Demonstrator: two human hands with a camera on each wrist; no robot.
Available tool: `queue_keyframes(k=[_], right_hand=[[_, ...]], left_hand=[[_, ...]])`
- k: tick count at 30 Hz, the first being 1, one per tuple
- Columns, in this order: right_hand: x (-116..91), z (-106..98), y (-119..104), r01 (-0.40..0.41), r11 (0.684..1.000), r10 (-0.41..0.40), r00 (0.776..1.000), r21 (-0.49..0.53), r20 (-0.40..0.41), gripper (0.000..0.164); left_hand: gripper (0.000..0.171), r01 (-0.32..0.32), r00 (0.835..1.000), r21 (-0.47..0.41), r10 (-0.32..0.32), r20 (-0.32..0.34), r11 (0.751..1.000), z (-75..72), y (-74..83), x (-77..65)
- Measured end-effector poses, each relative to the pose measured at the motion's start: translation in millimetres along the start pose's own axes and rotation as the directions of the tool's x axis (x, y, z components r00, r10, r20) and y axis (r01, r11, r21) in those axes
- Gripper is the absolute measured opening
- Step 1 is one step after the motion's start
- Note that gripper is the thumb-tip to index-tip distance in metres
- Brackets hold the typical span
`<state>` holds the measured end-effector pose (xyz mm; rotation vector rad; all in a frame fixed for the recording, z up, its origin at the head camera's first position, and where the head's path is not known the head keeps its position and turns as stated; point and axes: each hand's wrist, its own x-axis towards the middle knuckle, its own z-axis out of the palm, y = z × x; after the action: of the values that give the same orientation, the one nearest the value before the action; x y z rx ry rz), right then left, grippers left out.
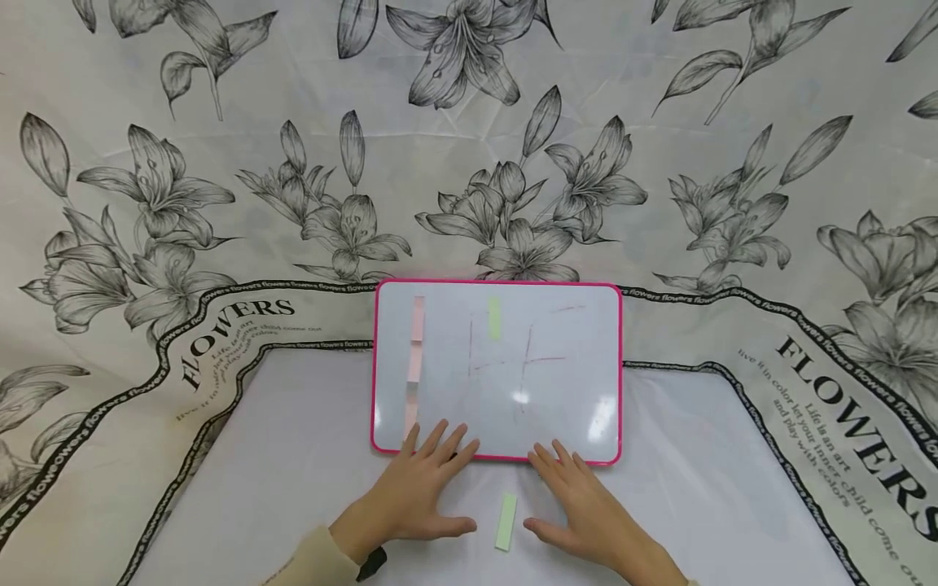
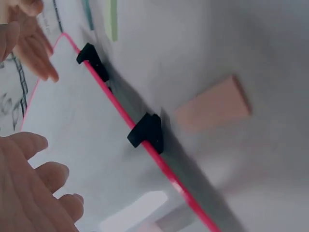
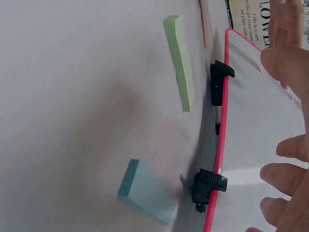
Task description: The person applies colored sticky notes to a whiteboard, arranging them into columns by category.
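Observation:
A whiteboard [image 1: 579, 399] with a pink frame is propped up before me. My left hand [image 1: 418, 492] has its fingers spread over the board's lower edge in the head view, and my right hand [image 1: 589, 513] overlaps the lower edge farther right. Neither one grips anything. Between the two thumbs a light green sticky-note pad [image 1: 506, 522] lies on the white tabletop. A pink sticky-note pad [image 2: 215, 106] shows on the table in the left wrist view. On the other side, a blue pad [image 3: 147, 191] lies in the right wrist view.
Three pink sticky strips [image 1: 417, 319] run down the board's left side. A green strip [image 1: 494, 317] is stuck near its top, beside faint red pen lines [image 1: 528, 358]. Black clips [image 2: 147, 131] hold the board's frame. Behind stands a flower-printed cloth [image 1: 469, 163].

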<state>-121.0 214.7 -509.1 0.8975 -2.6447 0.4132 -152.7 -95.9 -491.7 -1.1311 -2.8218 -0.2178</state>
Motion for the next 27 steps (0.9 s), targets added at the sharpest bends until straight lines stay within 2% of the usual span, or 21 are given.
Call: queue_keyframes(k=[6,10,13,17,22,24,27], right_hand=[[-8.2,11.3,-12.7,-0.058,0.997,0.060,0.997,0.042,-0.053,0.090],[-12.7,20.6,-21.9,-0.086,0.995,0.089,0.993,0.045,-0.077,0.090],[-15.4,27.4,-28.6,-0.095,0.995,0.097,0.993,0.029,-0.067,0.090],[-16.7,33.1,-39.2,-0.168,0.981,0.166,0.986,0.094,0.035,0.088],[-15.2,36.3,-51.4,-0.293,0.939,0.254,0.944,0.181,0.211,0.084],[-14.4,37.7,-54.1,-0.310,0.931,0.259,0.933,0.194,0.249,0.082],[-13.6,40.7,-55.6,-0.307,0.932,0.251,0.929,0.191,0.271,0.079]], left_hand=[[0.103,0.146,0.988,-0.129,-0.152,-0.036,0.981,9.6,6.9,-21.3],[0.103,0.177,0.979,-0.212,-0.194,-0.061,0.961,19.9,13.6,-34.8],[0.103,0.192,0.974,-0.238,-0.214,-0.073,0.952,29.5,18.6,-44.1],[0.102,0.201,0.969,-0.246,-0.230,-0.092,0.948,36.8,22.7,-52.1],[0.101,0.207,0.967,-0.232,-0.234,-0.097,0.950,37.4,24.4,-56.9],[0.101,0.210,0.967,-0.244,-0.239,-0.092,0.947,36.7,24.7,-58.6],[0.100,0.215,0.966,-0.277,-0.245,-0.080,0.936,35.3,25.1,-60.8]])
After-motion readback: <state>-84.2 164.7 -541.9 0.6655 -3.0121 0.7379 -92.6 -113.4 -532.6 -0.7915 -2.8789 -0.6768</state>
